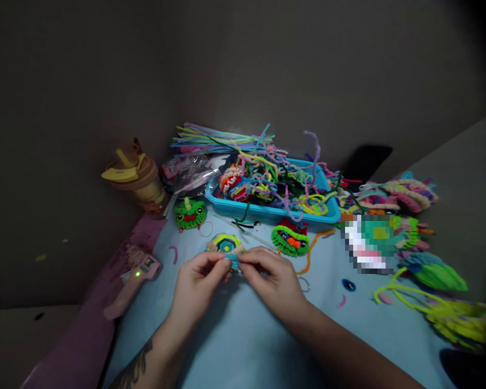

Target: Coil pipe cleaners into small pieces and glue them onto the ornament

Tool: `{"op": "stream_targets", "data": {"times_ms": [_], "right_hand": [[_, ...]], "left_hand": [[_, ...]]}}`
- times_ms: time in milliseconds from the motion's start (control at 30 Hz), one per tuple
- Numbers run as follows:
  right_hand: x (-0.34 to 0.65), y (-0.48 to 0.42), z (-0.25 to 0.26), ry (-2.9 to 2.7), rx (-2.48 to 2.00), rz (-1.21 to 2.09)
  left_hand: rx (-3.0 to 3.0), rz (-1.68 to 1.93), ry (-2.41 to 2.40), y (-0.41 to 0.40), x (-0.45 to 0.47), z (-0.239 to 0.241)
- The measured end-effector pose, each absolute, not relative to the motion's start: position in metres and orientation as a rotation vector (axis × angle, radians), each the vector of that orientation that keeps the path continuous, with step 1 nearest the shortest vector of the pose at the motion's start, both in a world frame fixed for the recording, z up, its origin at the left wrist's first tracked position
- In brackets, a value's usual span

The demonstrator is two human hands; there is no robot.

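Both hands meet at the middle of the table around a small pipe-cleaner piece (pixel 226 244) with yellow, teal and dark rings. My left hand (pixel 198 278) pinches its lower left side, where a light blue part shows between the fingertips. On the other side, my right hand (pixel 273 278) is closed on the lower right edge. The fingers cover the lower part of the piece. Just behind it to the right lies a green pipe-cleaner face (pixel 290 239) with an orange middle. A green pipe-cleaner figure (pixel 190 214) with a red mouth sits behind to the left.
A blue tray (pixel 273 209) heaped with pipe-cleaner offcuts stands at the back, with straight pipe cleaners (pixel 222 139) behind. At left are a lidded cup (pixel 140 181) and a pink glue gun (pixel 133 286). Yellow fuzzy pieces (pixel 457 319) and a blue disc (pixel 349 285) lie right.
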State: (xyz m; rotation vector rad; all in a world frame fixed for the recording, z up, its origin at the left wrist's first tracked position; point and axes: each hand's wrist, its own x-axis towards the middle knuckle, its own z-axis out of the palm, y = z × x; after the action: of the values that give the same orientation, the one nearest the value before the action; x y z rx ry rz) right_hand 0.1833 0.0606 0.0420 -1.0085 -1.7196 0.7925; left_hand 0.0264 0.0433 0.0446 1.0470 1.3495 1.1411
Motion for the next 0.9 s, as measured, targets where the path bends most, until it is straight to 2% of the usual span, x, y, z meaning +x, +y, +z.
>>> {"op": "stream_targets", "data": {"times_ms": [200, 600, 900], "right_hand": [[0.1828, 0.0567, 0.0389, -1.73, -1.064, 0.82], [0.191, 0.0558, 0.0452, -1.852, -1.061, 0.597], [0.1879, 0.0569, 0.0409, -1.733, -1.044, 0.799]], "left_hand": [[1.112, 1.154, 1.346, 0.0419, 0.0275, 0.0445], [1.683, 1.248, 1.434, 0.0371, 0.0287, 0.0428], [1.709, 1.267, 1.415, 0.0356, 0.0327, 0.0423]]}}
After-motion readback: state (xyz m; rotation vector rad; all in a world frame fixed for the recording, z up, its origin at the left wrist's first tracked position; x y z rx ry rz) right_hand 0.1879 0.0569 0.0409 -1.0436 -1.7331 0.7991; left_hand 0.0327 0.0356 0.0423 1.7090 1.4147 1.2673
